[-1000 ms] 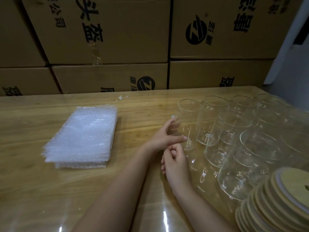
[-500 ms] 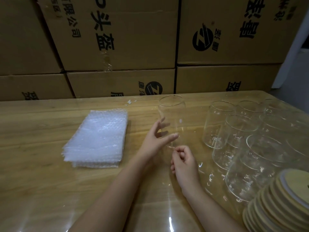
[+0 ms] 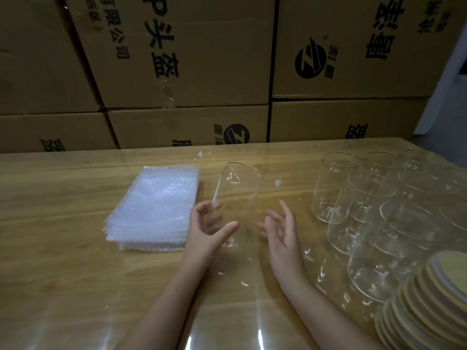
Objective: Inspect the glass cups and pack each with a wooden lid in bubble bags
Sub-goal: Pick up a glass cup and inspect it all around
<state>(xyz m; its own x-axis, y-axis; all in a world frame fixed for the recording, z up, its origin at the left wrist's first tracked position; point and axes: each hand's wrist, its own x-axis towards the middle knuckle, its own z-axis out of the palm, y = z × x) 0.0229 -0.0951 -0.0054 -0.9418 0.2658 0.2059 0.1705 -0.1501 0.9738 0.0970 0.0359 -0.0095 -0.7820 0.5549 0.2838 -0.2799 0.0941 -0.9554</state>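
step: inspect | glass cup point(image 3: 238, 193) tilted, mid bench point(image 3: 63, 248), between bubble bags point(image 3: 156, 208) and other cups point(image 3: 366, 198) | left hand point(image 3: 204, 231) grips its lower part | right hand point(image 3: 283, 231) spread, just beside | advice: steady with both, turn slowly, check rim

The table point(image 3: 63, 261) bears stacked bubble bags point(image 3: 156, 205), glass cups point(image 3: 364, 198) and wooden lids point(image 3: 424, 304).

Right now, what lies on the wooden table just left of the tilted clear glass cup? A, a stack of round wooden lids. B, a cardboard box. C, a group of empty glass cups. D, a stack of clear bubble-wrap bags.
D: the stack of clear bubble-wrap bags lies left of the tilted clear glass cup gripped by the left hand; the round wooden lids and the other glass cups sit to its right.
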